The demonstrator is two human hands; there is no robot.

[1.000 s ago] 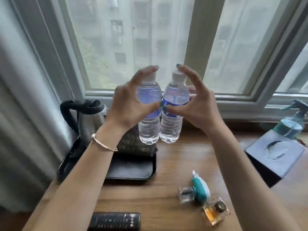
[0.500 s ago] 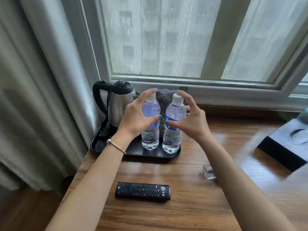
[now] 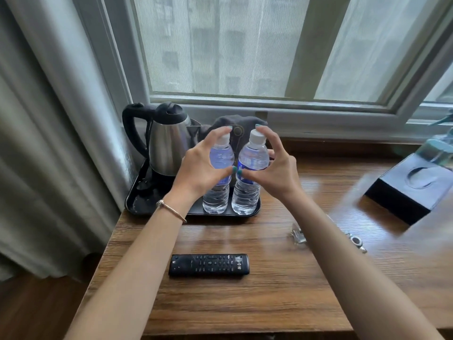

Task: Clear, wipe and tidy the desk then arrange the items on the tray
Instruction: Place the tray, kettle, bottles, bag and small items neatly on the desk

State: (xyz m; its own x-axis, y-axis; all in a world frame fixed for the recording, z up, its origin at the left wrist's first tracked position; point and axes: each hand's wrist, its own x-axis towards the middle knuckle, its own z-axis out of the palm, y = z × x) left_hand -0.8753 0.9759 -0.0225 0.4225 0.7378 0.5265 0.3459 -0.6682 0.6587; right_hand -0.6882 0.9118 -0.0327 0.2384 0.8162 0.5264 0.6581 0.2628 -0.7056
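Note:
Two clear water bottles with white caps stand upright side by side at the front right of the black tray point(image 3: 137, 204). My left hand point(image 3: 198, 168) curls round the left bottle point(image 3: 218, 192), forefinger on its cap. My right hand point(image 3: 274, 170) grips the right bottle point(image 3: 245, 195) the same way. A steel kettle point(image 3: 166, 148) with a black handle stands on the tray's left half. Behind the bottles a dark folded cloth or pouch point(image 3: 235, 123) is partly hidden.
A black remote control point(image 3: 209, 264) lies on the wooden desk point(image 3: 245, 303) in front of the tray. Small glass items point(image 3: 297, 235) show beside my right forearm. A dark tissue box point(image 3: 411, 190) and a pump bottle point(image 3: 438, 143) sit at the right. Curtain at left, window behind.
Both hands have lowered the two bottles from mid-air onto the tray's front right part. The view has tipped downward, bringing the remote fully into sight.

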